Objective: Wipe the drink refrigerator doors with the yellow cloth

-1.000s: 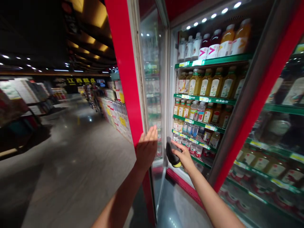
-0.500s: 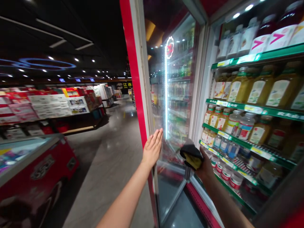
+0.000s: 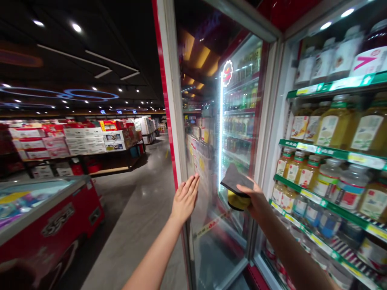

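The glass door (image 3: 205,161) of a lit drinks cooler stands swung open in front of me. My left hand (image 3: 185,198) lies against the door's outer frame edge, its fingers stretched out. To the right of it, my right hand (image 3: 254,199) grips a grey and yellow cloth (image 3: 237,186) with black edging. The cloth is near the inner side of the glass; whether it touches the glass is hard to tell.
Shelves with green price strips (image 3: 323,149) hold several bottles (image 3: 329,125) at the right. At the lower left stands a red chest freezer (image 3: 60,217). Stacked boxes (image 3: 84,141) are beyond it, beside a grey floor aisle (image 3: 136,209).
The view has shifted, bringing the cooler shelves further right and closer. My right hand has moved left relative to the door, and the cloth now shows its grey side.
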Tool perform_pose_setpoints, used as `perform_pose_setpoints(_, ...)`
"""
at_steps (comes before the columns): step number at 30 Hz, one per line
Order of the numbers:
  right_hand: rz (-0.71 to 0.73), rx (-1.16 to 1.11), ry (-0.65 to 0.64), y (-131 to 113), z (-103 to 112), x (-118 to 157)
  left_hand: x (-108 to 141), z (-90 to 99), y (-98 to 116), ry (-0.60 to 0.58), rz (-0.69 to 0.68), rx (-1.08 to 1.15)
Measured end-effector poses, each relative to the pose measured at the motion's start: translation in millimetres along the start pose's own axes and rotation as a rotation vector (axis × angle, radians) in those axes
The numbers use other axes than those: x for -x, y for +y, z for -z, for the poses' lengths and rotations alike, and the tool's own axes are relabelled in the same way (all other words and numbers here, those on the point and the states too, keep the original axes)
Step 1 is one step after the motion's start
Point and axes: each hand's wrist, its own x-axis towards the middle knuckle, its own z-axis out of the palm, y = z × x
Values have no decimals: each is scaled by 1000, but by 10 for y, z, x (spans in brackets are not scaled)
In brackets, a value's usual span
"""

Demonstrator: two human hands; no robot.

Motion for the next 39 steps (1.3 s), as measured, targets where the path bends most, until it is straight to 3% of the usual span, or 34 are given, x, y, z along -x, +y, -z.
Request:
perform_pose_setpoints(4,24,-4,-30,-25,-215,-387,-51,-160,-169,81,25,-49)
perform_pose_setpoints(7,61,11,-76,-59,-403,-683,-252,-202,-282,89,45,-63)
perform_pose_setpoints(10,101,4,-87,-121,-622,-966,-707,-125,-466,93,24,-72)
perform_pose_setpoints(13,157,3,-124,-241,-891,-1193,-1337,58,-705,130,-13,-129)
perform_pose_setpoints(16,317,10,-183,-444,-1207,-1339,-1894,266,-892,206,-51,-213)
perform_pose_setpoints(18,468,8,-213,-623,-1424,-1409,-2118,369,-951,240,-60,-259)
perform_pose_setpoints(21,709,7,-246,-929,-1719,-1506,-2227,428,-979,271,-53,-328)
perform_pose_setpoints(25,1073,99,-261,-1345,-2039,-1671,-2176,353,-1047,275,-58,-404)
perform_pose_setpoints(30,1544,363,-150,-1769,-2379,-1981,-2187,188,-1221,263,-35,-443)
perform_pose_setpoints(34,1628,613,-110,-1951,-2669,-2194,-2485,201,-1389,255,10,-432)
perform_pose_setpoints(39,1657,872,-73,-2122,-3059,-2241,-3063,410,-1633,278,42,-429)
